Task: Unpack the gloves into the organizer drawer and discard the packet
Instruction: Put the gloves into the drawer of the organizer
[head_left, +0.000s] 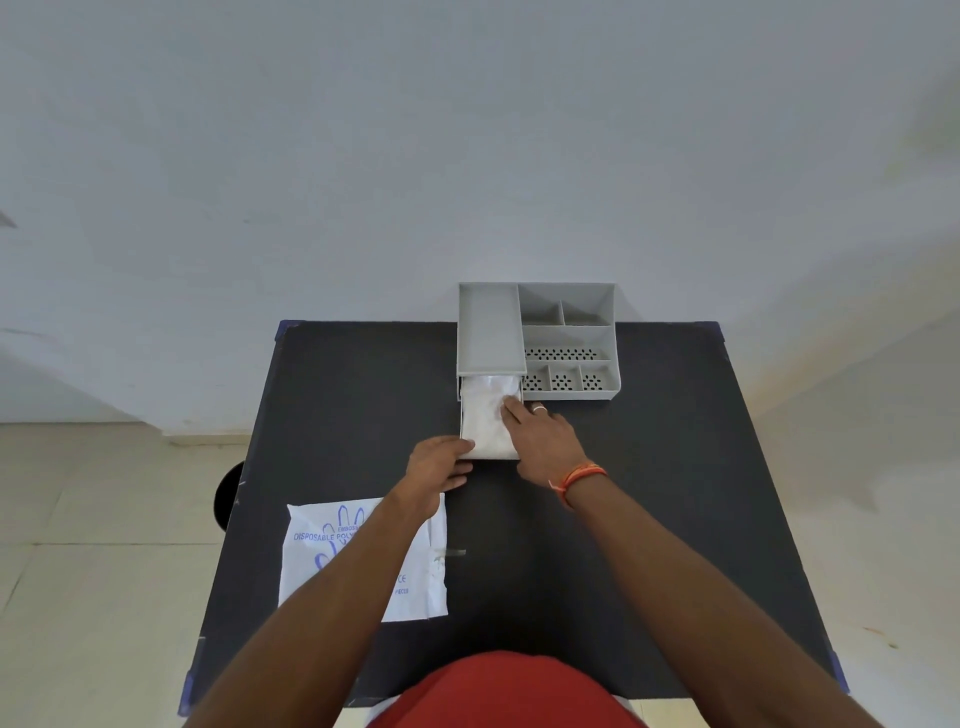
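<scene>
A grey organizer (569, 332) stands at the far middle of the black table (649, 493). Its drawer (491, 457) is pulled out toward me and holds a stack of translucent white gloves (483, 421). My left hand (439, 465) grips the drawer's front left corner. My right hand (545, 436) lies flat with its fingers pressing on the gloves at the drawer's right side. The white glove packet (317, 566), printed in blue, lies flat on the table's near left, partly under my left forearm.
The organizer's right half has several open compartments, some with perforated floors (561, 354). A dark round object (227, 496) shows past the table's left edge. A white wall stands right behind the table. Tiled floor (78, 597) lies to the left.
</scene>
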